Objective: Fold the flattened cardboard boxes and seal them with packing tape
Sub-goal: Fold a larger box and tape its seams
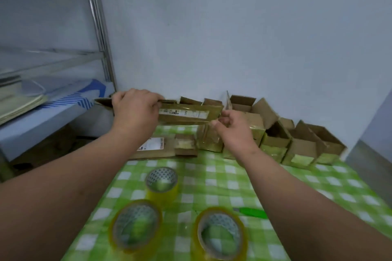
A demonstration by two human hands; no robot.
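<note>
My left hand (pixel 134 110) grips the left end of a flattened cardboard box (pixel 188 114) with a white label, held up over the far side of the table. My right hand (pixel 234 128) pinches a strip of clear tape (pixel 209 133) hanging at the box's right end. Another flat box (pixel 152 148) with a label lies on the table below. A row of folded, taped boxes (pixel 297 144) stands along the wall to the right, tops open. Three rolls of yellowish packing tape sit near me: one upright (pixel 162 184), one at the left (pixel 135 225), one at the right (pixel 220 235).
The table has a green and white checked cloth (pixel 222 178). A green utility knife (pixel 251 212) lies right of the tape rolls. A metal shelf unit (pixel 53 99) stands to the left, and a pale wall (pixel 233 27) rises behind the table.
</note>
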